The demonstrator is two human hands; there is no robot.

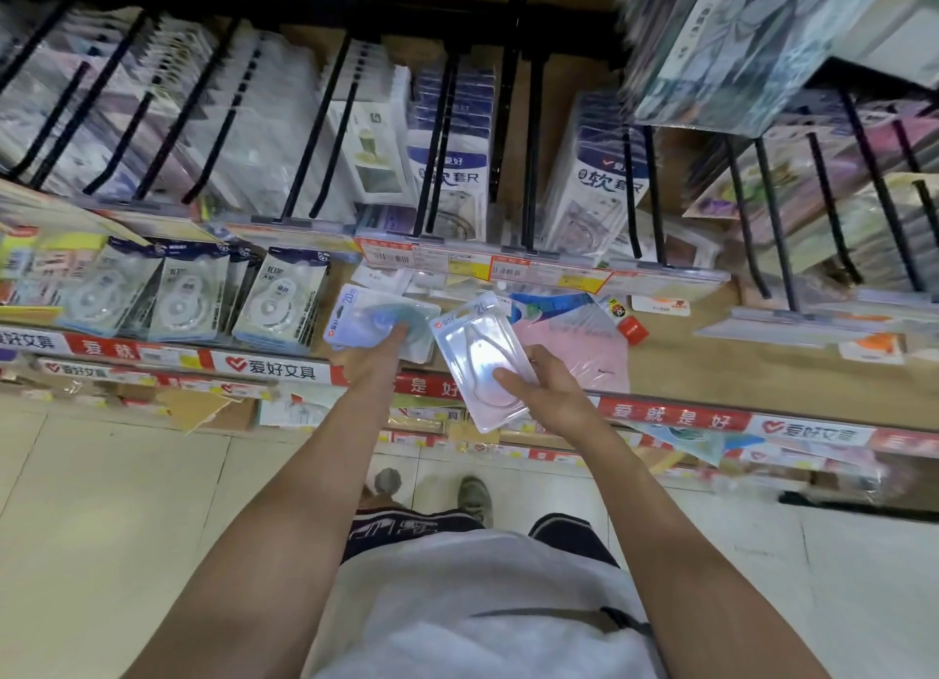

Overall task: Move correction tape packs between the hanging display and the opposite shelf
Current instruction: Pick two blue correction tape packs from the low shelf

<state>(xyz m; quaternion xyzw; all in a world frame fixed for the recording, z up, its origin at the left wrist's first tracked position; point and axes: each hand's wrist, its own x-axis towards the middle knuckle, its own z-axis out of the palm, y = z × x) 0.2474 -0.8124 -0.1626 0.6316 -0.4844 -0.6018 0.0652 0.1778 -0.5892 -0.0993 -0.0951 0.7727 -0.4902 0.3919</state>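
Observation:
My left hand holds a blue correction tape pack marked 20 m, with its far end over the wooden shelf. My right hand grips a second, clear-blistered correction tape pack, tilted, above the shelf's red front strip. More correction tape packs stand in rows on the shelf to the left. Black display hooks above carry hanging packs.
A pink pack and small cards lie on the shelf behind my right hand. Ruler sets hang on the hooks. Boxes stand at the upper right. Price tags line the hook rail. Pale floor tiles and my shoes are below.

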